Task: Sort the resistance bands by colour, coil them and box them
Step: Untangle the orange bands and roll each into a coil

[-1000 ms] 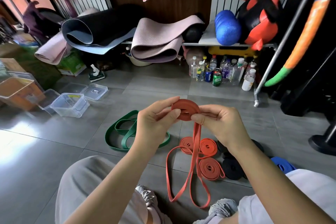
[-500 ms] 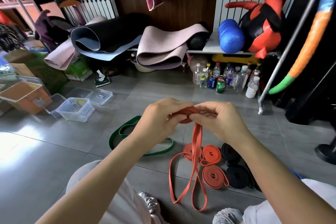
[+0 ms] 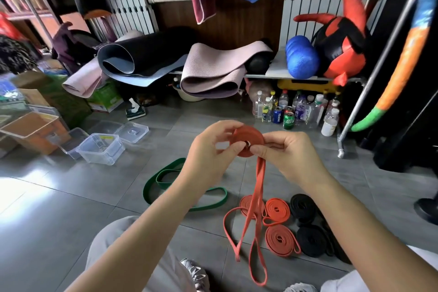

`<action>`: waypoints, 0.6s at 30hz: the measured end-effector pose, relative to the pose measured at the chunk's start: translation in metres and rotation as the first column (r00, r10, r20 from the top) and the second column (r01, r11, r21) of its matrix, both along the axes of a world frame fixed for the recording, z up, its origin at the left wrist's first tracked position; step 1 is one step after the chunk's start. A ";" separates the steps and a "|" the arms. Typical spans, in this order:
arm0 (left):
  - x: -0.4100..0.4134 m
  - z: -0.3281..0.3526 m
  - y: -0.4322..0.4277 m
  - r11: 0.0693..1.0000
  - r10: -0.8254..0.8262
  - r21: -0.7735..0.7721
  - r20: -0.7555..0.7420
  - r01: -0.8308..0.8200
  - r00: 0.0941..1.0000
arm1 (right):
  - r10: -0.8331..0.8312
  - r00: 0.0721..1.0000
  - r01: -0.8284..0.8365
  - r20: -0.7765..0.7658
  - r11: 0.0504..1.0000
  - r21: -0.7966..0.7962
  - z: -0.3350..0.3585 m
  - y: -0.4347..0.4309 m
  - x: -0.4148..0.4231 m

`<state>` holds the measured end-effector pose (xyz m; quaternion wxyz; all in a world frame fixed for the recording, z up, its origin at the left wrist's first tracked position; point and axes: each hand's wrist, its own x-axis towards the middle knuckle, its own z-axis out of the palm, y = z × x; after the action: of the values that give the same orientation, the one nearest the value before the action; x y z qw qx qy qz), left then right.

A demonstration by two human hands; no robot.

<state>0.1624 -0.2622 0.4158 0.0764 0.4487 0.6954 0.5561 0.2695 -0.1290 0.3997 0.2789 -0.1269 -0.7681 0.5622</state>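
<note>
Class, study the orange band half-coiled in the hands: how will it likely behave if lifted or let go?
Probably floppy: the orange band hangs limp below its coil. The coil would likely unwind if released, since left hand and right hand both pinch it. Seemingly light: fingertips alone hold it up.

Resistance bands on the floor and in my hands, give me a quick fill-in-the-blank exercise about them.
1. The loose uncoiled band on the floor is coloured ____.
2. The finished orange coils on the floor number ____.
3. Right of them, the neighbouring coils are coloured ____.
4. The left hand and right hand grip a half-wound band whose free tail hangs toward the ____.
Missing words: green; three; black; floor.
</note>
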 end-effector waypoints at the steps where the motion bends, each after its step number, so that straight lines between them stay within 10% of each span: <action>1: -0.003 0.005 -0.002 0.997 -0.010 -0.076 -0.150 -0.001 0.989 | -0.005 0.999 0.003 0.032 0.999 0.038 0.000 0.002 0.000; 5: -0.010 0.024 -0.002 0.957 -0.111 -0.291 -0.326 0.013 0.939 | -0.015 0.994 -0.003 0.107 0.986 0.167 0.005 0.006 -0.002; 13: -0.011 0.026 0.001 0.964 -0.100 -0.251 -0.050 0.085 0.994 | -0.018 0.996 0.003 0.090 0.988 0.157 0.008 0.006 0.003; 18: -0.004 0.023 0.002 0.908 -0.208 -0.417 -0.361 0.042 0.909 | 0.001 0.984 -0.037 0.177 0.979 0.202 0.005 0.009 0.004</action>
<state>0.1580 -0.2603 0.4391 0.0598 0.5715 0.7642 0.2931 0.2734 -0.1201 0.4045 0.2161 -0.1392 -0.8447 0.4696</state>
